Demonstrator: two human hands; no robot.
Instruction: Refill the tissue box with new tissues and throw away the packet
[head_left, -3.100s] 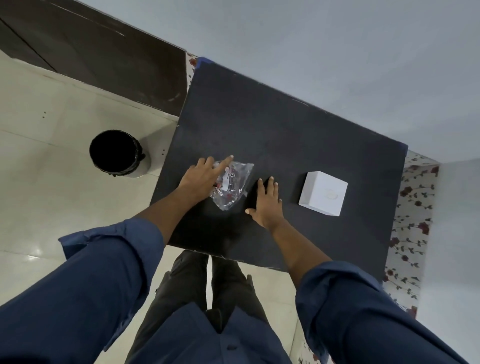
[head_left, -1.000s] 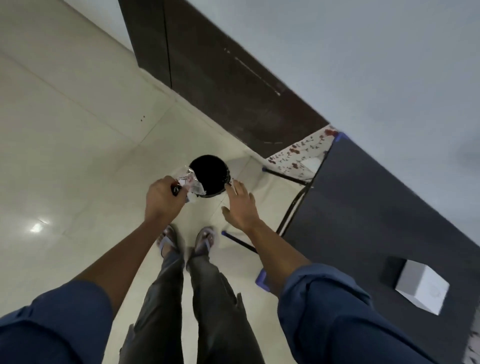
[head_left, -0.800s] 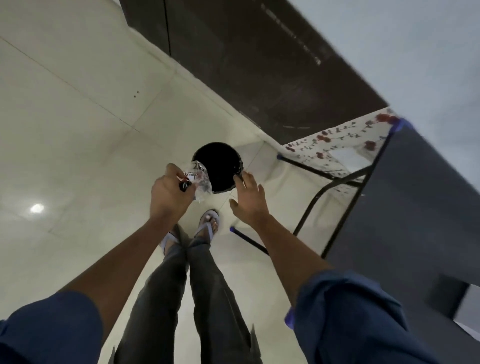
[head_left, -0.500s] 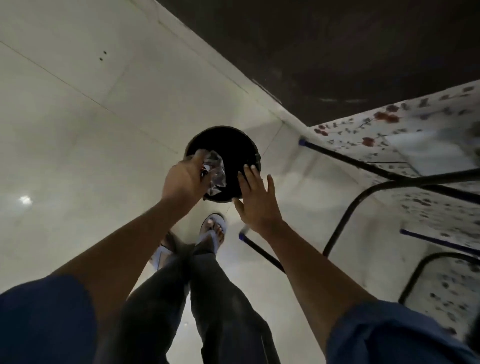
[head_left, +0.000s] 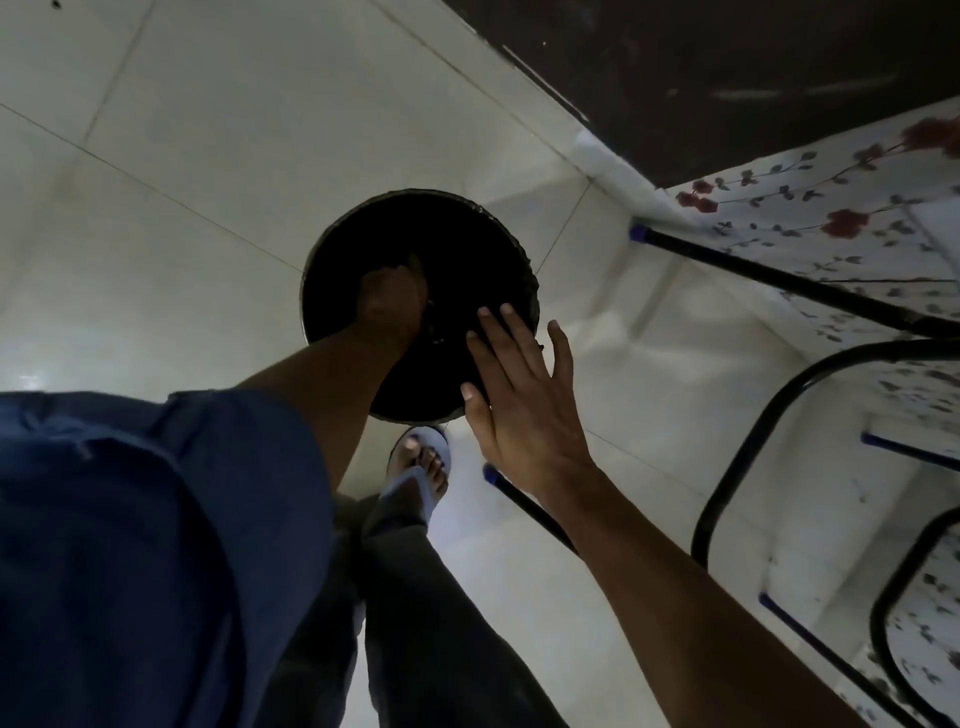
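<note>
- The packet cannot be made out — the inside of the black bin (head_left: 498, 249) is too dark to show it.
- The left hand (head_left: 389, 306) reaches down into the bin; whether its fingers are closed or spread cannot be told.
- The right hand (head_left: 519, 410) hovers flat over the bin's near rim, fingers spread, holding nothing.
- The bin stands on the pale tiled floor (head_left: 208, 130), near a foot in a sandal (head_left: 421, 473) and black table legs (head_left: 769, 275).

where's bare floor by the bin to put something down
Bare tile lies left of and beyond the bin, toward the dark wall. It is crowded nearer: the left hand is inside the bin, the right hand over its rim, a foot just below, table legs to the right.
</note>
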